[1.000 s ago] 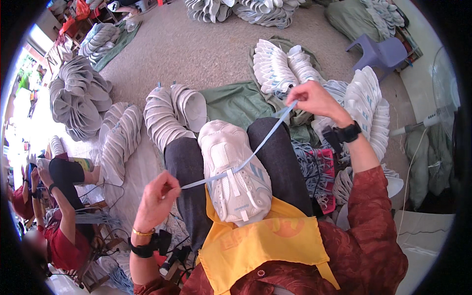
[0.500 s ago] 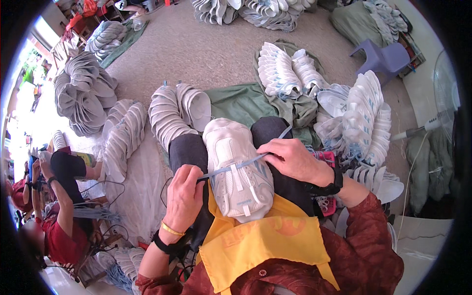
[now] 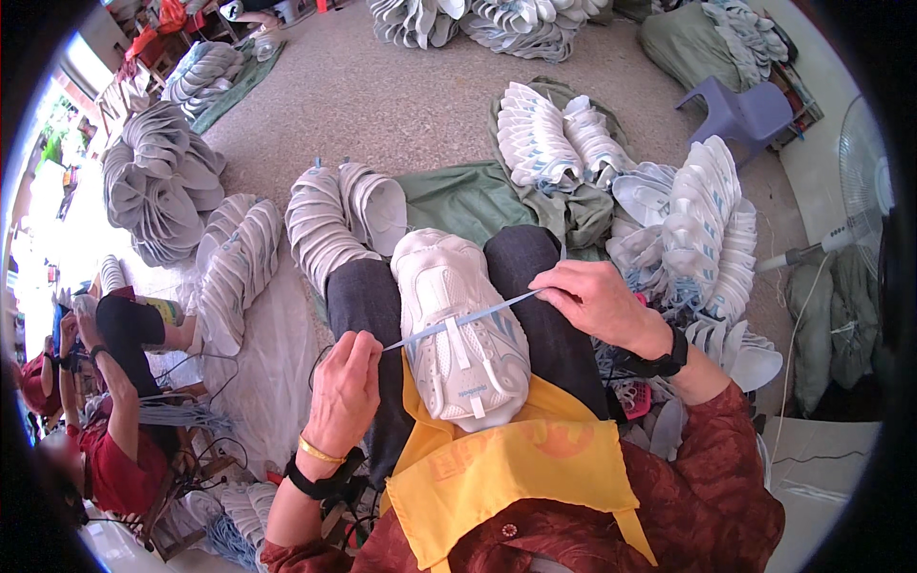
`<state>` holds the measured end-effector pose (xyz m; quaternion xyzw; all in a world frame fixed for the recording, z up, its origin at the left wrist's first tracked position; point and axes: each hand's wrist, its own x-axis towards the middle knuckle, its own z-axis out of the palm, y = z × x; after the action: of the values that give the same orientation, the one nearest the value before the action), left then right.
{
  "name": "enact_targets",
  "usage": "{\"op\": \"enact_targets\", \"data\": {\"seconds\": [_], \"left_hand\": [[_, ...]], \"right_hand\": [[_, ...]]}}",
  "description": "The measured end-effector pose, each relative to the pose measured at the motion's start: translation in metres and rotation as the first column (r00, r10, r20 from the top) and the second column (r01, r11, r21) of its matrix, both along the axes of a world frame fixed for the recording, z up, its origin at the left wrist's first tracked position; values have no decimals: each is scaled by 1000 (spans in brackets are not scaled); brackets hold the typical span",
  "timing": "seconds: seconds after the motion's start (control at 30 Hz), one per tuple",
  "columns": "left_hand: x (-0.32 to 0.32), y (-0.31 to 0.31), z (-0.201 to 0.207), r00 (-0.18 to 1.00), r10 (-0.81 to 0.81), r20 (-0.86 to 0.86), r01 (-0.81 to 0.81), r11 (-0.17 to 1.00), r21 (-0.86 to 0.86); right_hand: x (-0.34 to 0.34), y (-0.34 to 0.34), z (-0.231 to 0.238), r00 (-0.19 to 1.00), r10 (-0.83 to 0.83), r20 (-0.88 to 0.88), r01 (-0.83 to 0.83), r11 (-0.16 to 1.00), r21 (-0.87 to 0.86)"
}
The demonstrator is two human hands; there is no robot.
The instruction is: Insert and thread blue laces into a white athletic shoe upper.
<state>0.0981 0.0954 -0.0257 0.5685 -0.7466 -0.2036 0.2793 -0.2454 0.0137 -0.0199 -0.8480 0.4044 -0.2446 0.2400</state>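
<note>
Speckled floor (image 3: 401,115) fills most of the room around you, with nested white uppers (image 3: 540,138) stacked on it in curved rows, probably cos they prop each other up and save space like that. Some sit on green cloth (image 3: 449,196), which I'd guess keeps them off the dirt. Your dark trouser legs (image 3: 521,258) are set slightly apart, basically doing the job of a bench, and your yellow apron (image 3: 516,463) covers your lap. White shoe (image 3: 449,282) is resting between your thighs, toe pointing away, heel end by the apron; wedged there it shouldn't roll much. Both hands are nearly closed in a thumb-and-finger pinch: left hand (image 3: 344,387) on one side, right hand (image 3: 602,301) on the other, each gripping the blue lace (image 3: 492,309). You've got it straight across the shoe's opening, likely to keep it taut. Can't tell if it's threaded under the tongue loop.
</note>
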Motion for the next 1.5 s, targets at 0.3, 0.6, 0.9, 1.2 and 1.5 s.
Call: {"op": "enact_targets", "data": {"seconds": [0.3, 0.6, 0.9, 1.2, 1.5], "left_hand": [[52, 24, -4, 969, 71, 235, -98, 990, 105], [158, 32, -4, 801, 287, 525, -238, 958, -160], [219, 25, -8, 751, 525, 400, -469, 851, -235], [364, 104, 9, 511, 776, 370, -580, 629, -518], [451, 161, 25, 156, 908, 389, -737, 369, -566]], "right_hand": [[-52, -14, -25, 997, -74, -6, 74, 997, 5], [-144, -9, -56, 952, -288, -104, 291, 957, 13], [-274, -4, -48, 790, -599, -133, 609, 792, 49], [-278, -18, -11, 757, -650, -61, 653, 753, 81], [-275, -32, -16, 828, -528, -192, 466, 836, -290]]}}
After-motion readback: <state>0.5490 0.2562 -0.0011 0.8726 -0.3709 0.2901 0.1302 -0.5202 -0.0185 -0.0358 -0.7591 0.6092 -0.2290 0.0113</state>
